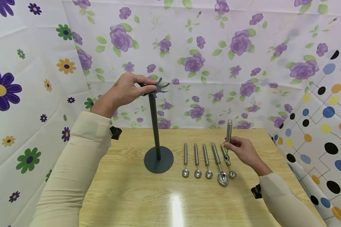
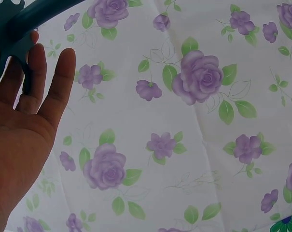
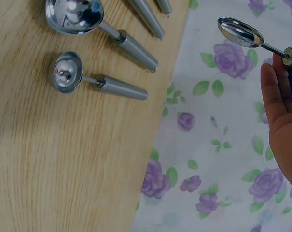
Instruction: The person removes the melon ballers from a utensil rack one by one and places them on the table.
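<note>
With thumb and fingers, my left hand (image 1: 128,89) pinches the hooked top of a dark metal utensil stand (image 1: 154,126); its round base rests on the table. In the left wrist view the prongs (image 2: 22,72) lie across my fingers. My right hand (image 1: 245,153) pinches a steel scoop (image 1: 229,130) upright, handle up, small round head down. That head shows shiny in the right wrist view (image 3: 240,33). Below it lies another small scoop (image 1: 232,174), partly hidden. Left of that lie a larger oval-bowled scoop (image 1: 222,178) and several small round-headed scoops (image 1: 197,173), handles pointing away.
The wooden table (image 1: 125,195) ends at a back edge against a purple-flowered cloth (image 1: 193,63). Cloths with daisies (image 1: 5,126) and coloured dots (image 1: 329,148) hang at left and right. The lying scoops form a row right of the stand.
</note>
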Demonstrator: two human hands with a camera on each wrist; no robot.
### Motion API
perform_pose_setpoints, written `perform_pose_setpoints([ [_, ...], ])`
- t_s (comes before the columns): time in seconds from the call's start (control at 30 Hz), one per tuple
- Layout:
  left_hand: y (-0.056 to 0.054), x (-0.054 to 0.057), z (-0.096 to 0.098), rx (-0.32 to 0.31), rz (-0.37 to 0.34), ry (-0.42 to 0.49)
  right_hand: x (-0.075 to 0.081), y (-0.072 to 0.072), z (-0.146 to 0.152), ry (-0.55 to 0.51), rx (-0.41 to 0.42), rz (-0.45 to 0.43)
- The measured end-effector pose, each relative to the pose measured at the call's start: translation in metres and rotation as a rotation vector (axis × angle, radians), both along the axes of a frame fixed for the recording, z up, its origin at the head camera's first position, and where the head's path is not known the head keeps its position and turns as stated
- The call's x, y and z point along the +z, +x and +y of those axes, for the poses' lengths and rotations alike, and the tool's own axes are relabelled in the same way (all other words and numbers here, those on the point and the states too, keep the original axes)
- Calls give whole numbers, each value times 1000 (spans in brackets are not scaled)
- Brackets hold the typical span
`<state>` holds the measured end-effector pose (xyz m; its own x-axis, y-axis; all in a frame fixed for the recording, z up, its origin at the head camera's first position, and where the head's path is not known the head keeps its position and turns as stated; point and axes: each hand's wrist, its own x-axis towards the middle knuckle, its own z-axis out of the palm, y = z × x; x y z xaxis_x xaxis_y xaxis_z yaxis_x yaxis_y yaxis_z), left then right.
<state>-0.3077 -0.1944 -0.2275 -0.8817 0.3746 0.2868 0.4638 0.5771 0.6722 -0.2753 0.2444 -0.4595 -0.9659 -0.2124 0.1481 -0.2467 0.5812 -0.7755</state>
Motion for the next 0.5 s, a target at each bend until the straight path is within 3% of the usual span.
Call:
perform_pose_setpoints([
  [0.5,0,0,0,0,8,9,-18,1,22,14,-46,-43],
])
